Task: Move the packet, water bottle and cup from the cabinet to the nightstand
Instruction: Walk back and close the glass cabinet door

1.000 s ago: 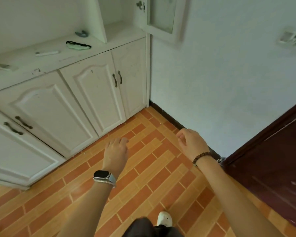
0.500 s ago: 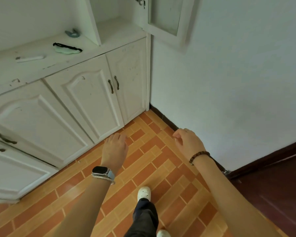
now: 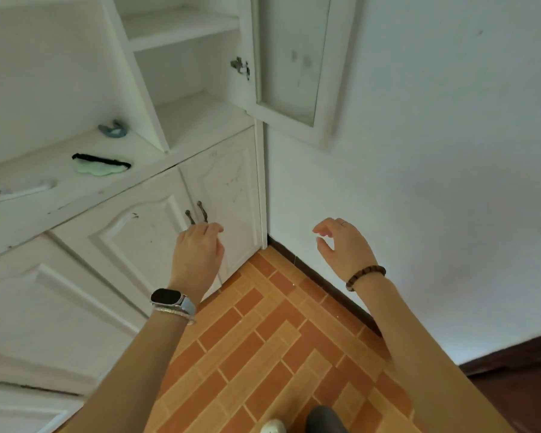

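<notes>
A white cabinet fills the left and upper part of the view, its upper glass door swung open. The open shelves inside hold nothing that I can see. No packet, water bottle, cup or nightstand is in view. My left hand, with a watch on the wrist, hangs in front of the lower cabinet doors just below their handles, fingers curled loosely and holding nothing. My right hand, with a bead bracelet, is raised near the white wall, fingers apart and holding nothing.
On the cabinet counter lie a green pad with a black strap, a small grey-blue clip and a white stick-like item. Orange tiled floor lies below. A dark wooden door stands at the lower right.
The view has risen and come closer to the cabinet, so the open upper shelves now show. Both hands have lifted; the left one is now in front of the lower door handles.
</notes>
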Action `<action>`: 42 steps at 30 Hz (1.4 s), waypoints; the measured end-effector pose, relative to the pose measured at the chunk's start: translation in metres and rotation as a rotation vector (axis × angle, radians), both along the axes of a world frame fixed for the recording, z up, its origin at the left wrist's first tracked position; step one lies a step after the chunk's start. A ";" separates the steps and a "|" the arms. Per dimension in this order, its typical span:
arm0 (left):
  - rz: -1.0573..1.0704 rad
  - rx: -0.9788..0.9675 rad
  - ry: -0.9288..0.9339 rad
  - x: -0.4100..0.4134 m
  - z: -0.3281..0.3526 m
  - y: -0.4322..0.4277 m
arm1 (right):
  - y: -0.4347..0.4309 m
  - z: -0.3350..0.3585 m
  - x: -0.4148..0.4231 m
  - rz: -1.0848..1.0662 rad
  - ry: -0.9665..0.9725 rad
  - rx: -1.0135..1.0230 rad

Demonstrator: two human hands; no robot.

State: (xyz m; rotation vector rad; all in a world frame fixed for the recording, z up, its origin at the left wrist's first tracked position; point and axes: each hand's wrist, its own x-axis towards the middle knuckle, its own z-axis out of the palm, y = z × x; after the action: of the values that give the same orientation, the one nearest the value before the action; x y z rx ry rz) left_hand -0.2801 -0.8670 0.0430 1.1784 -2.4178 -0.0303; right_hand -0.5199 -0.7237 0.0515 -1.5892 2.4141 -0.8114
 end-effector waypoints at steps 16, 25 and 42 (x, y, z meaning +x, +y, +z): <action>0.048 -0.226 0.195 -0.149 0.095 -0.123 | -0.156 0.108 -0.149 0.115 0.011 -0.278; 0.070 -0.377 0.290 -0.228 0.169 -0.172 | -0.212 0.203 -0.223 0.169 -0.025 -0.433; -0.400 -0.727 0.345 -0.392 0.283 -0.215 | -0.283 0.353 -0.306 0.107 -0.060 -0.905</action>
State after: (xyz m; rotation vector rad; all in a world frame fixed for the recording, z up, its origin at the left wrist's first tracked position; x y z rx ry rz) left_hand -0.6719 -1.0823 0.3264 0.3262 -2.0302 0.4444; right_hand -0.8262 -1.0063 0.4050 -1.8475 1.9673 -2.0745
